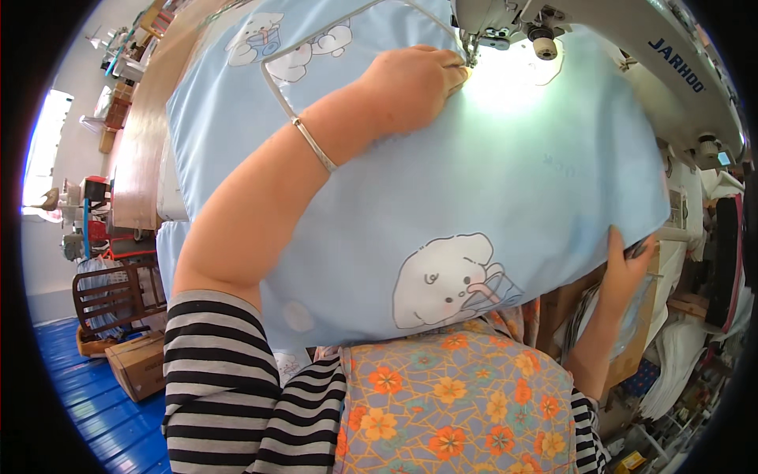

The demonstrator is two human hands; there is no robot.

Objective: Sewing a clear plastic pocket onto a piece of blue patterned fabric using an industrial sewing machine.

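Note:
A large pale blue cloth (pixel 371 197) with cartoon white puppies is spread under the sewing machine head (pixel 493 28). My left hand (pixel 418 87) rests flat on it, fingertips close beside the presser foot (pixel 471 51); its thumb is hidden. A grey-white trim strip (pixel 276 91) curves over the cloth, passing beneath my left forearm. At the right edge, my right hand (pixel 628 265) pinches the cloth between thumb and fingers. Something small and dark (pixel 634 250) shows at those fingers; I cannot make out what it is.
The machine's lamp lights the cloth brightly around the needle. Its arm (pixel 663 63) reaches across the upper right. A brown wooden table (pixel 146 142) runs along the left. A wooden chair (pixel 118 292) and a cardboard box (pixel 136 363) stand on the blue floor. White material (pixel 675 359) hangs at the right.

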